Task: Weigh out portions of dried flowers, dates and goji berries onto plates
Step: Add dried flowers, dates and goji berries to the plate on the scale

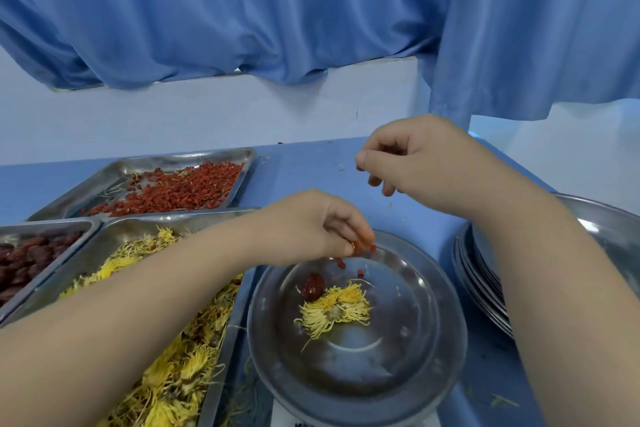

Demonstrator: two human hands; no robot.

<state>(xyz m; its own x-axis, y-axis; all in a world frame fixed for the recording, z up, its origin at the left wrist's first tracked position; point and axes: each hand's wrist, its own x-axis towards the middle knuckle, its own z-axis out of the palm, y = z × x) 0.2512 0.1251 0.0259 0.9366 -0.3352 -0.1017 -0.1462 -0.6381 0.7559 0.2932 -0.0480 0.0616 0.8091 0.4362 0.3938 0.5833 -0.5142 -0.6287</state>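
We are pinching a few berries (370,248) in our left hand (311,229) over the far rim of the plate (415,350) and letting them fall. A couple are lying near the date (312,286) and flower (334,312). Our right hand (426,163) is hovering above the table (304,166), fingers curled; we cannot tell whether it is holding anything. Releasing so near the rim, we are risking berries bouncing onto the table, and dropping too many would overshoot the weight.
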